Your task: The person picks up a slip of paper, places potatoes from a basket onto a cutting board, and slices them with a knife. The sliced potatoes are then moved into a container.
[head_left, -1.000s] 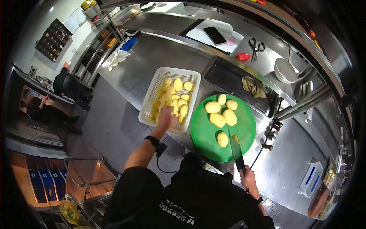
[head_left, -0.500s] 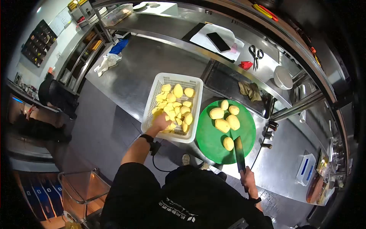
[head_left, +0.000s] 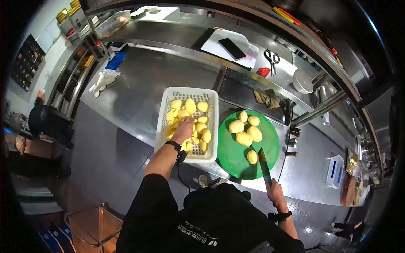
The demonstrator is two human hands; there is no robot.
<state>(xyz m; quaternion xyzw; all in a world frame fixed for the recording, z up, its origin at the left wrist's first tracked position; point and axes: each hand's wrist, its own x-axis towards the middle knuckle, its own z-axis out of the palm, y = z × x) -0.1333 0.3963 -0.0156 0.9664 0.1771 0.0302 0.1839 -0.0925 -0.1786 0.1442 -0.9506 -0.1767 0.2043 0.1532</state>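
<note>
My left hand (head_left: 184, 128) reaches down into a white plastic basket (head_left: 159, 130), its fingers spread among the peeled potatoes (head_left: 190, 106). Some potatoes there are whole, others look cut into pieces; those just left of the hand are blurred. On the right, my right hand (head_left: 275, 192) is closed round the handle of a kitchen knife (head_left: 264, 165). Its blade lies over the round green cutting board (head_left: 230, 162), beside a single peeled potato (head_left: 252, 157). Several more peeled potatoes (head_left: 244, 138) are grouped on the upper half of the board.
Behind the board is a dark tray (head_left: 238, 90) with a crumpled brown cloth (head_left: 267, 98). A shelf above holds a phone (head_left: 232, 48), scissors (head_left: 271, 61) and a white bowl (head_left: 302, 81). Knife handles (head_left: 292, 143) stand right of the board. Two people (head_left: 46, 122) are at far left.
My left hand has moved up and right within the basket, and the potatoes beside it have shifted. The right hand still grips the knife over the board. The camera view has turned slightly.
</note>
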